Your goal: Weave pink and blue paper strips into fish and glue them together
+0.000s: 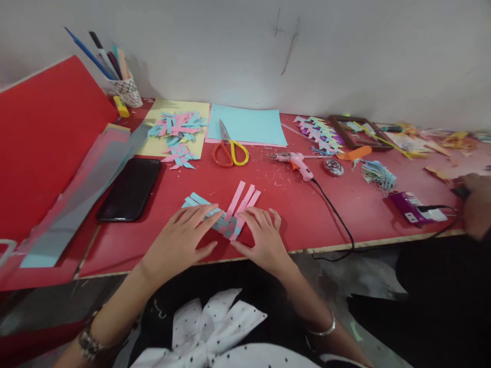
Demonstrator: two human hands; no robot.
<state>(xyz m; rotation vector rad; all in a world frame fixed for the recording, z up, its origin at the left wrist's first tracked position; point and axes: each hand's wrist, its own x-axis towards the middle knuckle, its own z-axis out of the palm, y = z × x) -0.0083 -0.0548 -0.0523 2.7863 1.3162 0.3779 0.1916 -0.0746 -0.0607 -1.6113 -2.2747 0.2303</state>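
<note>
A small weave of paper strips lies flat on the red table, close to its front edge. Its blue strips stick out to the upper left and its pink strips to the upper right. My left hand rests over the blue ends, fingers spread. On the other side, my right hand has its fingers apart, touching the pink strips near the woven part. Some of the strips are hidden under my fingers.
Scissors, a pink glue gun with a cord, and cut strips lie behind. A phone and long paper sheets are left. A purple extension socket and another person's hand are right.
</note>
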